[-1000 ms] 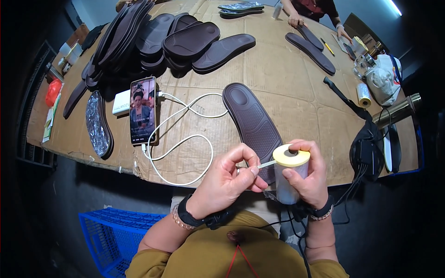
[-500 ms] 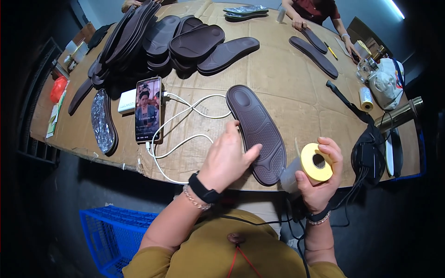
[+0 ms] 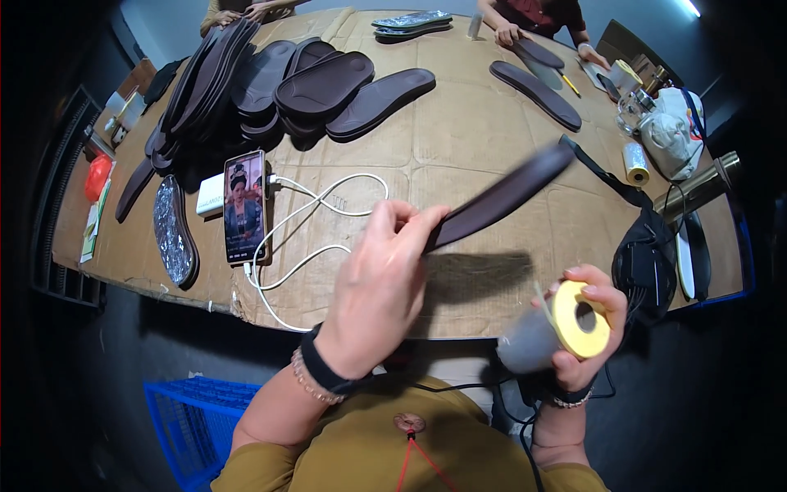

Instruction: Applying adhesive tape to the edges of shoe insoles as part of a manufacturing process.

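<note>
Pinched by one end in my left hand point(image 3: 384, 275) is a dark brown shoe insole point(image 3: 504, 195), raised off the table and tilted, its far end blurred by motion. My right hand point(image 3: 592, 316) is closed around a roll of clear film point(image 3: 531, 338) with a yellow end ring, held at the table's front edge. A loose strip of film sticks up from the roll. Left of my left hand lies a white charging cable point(image 3: 324, 250), plugged into a phone point(image 3: 245, 209). Beyond it, an insole wrapped in shiny film point(image 3: 174, 234) rests near the table edge.
A large pile of brown insoles point(image 3: 324, 86) covers the far left of the cardboard-topped table point(image 3: 443, 123). At the right are a black pouch point(image 3: 643, 262), another film roll point(image 3: 635, 162) and a metal flask point(image 3: 709, 187). Across the table, a co-worker's hand point(image 3: 510, 34) holds an insole.
My left hand has taken hold of the insole that lay flat and lifted it, swinging its far end up to the right. The roll in my right hand has shifted slightly right and down.
</note>
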A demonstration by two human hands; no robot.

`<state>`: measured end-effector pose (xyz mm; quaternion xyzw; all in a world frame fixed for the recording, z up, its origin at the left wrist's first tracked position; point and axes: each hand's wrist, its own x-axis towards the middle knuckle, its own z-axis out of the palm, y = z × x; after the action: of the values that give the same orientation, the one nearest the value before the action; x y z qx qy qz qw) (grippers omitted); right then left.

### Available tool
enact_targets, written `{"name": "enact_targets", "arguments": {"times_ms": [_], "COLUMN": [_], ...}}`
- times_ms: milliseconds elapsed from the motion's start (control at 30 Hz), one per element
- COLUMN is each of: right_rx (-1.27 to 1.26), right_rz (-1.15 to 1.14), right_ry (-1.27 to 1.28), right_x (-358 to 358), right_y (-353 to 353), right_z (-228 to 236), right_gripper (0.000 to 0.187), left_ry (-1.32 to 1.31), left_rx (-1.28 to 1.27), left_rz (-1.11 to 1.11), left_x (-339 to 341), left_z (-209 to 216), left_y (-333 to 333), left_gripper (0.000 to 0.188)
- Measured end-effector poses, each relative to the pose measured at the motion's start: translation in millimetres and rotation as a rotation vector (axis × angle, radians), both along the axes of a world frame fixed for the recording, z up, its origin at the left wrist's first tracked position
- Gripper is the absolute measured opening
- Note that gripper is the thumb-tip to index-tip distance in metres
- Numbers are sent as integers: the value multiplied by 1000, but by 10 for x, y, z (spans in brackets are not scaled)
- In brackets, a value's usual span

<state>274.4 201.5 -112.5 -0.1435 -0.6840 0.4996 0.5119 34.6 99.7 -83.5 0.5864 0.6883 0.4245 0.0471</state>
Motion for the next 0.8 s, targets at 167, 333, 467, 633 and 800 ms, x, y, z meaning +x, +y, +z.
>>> {"name": "enact_targets", "arguments": {"times_ms": [167,333,467,633,800], "right_rx": [-58,-99,-76,-85,-131], "right_rz": [-66,-67,-73,-99,-23], "right_ry": [104,87,80,112,22], "right_x": [106,92,109,128,29], "right_y": [-93,-115,-134,-113,-108], "right_z": [161,183,178,216,166], "right_gripper": [84,85,86,88,85], "left_ry": [186,163,261,231,-1], "left_rx": [6,-17,27,138,-84], "left_rz": [31,67,88,64,-97], "left_x": [-139,-206,-346,-508,-502], "left_z": [48,-28,-50,-95,-255], "left_y": [-98,-170,-144,-115,-163], "left_gripper": [52,42,39,32,31]}}
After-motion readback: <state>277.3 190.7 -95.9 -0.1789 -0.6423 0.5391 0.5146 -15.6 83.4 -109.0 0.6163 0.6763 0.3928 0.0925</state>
